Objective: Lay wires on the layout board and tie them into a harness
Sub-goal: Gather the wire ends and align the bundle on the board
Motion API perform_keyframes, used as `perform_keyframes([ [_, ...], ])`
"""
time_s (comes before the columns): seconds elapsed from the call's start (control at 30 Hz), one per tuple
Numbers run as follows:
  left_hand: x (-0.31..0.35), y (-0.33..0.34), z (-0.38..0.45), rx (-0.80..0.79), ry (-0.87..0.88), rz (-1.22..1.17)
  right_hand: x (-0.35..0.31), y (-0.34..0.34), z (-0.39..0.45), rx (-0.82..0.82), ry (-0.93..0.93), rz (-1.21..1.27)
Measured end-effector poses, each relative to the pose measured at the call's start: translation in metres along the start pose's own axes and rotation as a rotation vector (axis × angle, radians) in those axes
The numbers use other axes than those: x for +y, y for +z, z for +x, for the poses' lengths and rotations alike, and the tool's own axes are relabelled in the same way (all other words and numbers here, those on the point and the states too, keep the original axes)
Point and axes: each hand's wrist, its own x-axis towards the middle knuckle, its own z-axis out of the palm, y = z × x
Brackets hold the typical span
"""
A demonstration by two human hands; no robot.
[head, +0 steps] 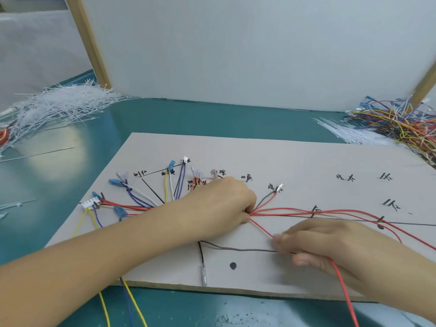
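Head view: left hand (226, 204) fingers pinching the wire bundle (290, 211) on the layout board (295, 161), right hand (330, 246) fingers pinching a red wire (262, 228).

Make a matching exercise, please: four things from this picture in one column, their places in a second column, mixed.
1. loose white cable ties
2. heap of mixed wires
3. left hand
4. white connector

a. board's left edge
b. table, far left
c. board's middle, on the wire bundle
d. table, far right

Pairs: 1-b, 2-d, 3-c, 4-a
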Motion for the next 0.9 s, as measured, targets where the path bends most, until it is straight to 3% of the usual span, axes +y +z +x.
perform_keyframes([
  [0.1,-0.002,0.001,0.001,0.01,-0.01,-0.056,0.019,-0.012,-0.003,0.149,0.155,-0.078],
  [0.2,-0.001,-0.003,0.002,0.016,-0.024,-0.171,0.026,-0.033,-0.026,0.079,0.322,-0.059],
  [0.3,0.001,-0.005,0.006,-0.002,-0.035,-0.205,0.032,-0.056,-0.038,0.004,0.625,0.386],
  [0.4,0.001,-0.007,0.01,-0.028,-0.053,-0.264,0.035,-0.065,-0.027,0.027,0.768,0.715],
  [0.53,-0.001,-0.002,0.01,-0.009,-0.051,-0.313,0.047,-0.059,-0.017,0.109,0.863,0.457],
  [0.73,0.003,0.007,0.012,0.061,-0.035,-0.248,0.041,-0.051,-0.01,-0.083,0.835,-0.168],
  [0.9,0.009,0.008,0.017,0.111,-0.054,-0.202,0.039,-0.037,-0.004,-0.085,0.754,-0.356],
])
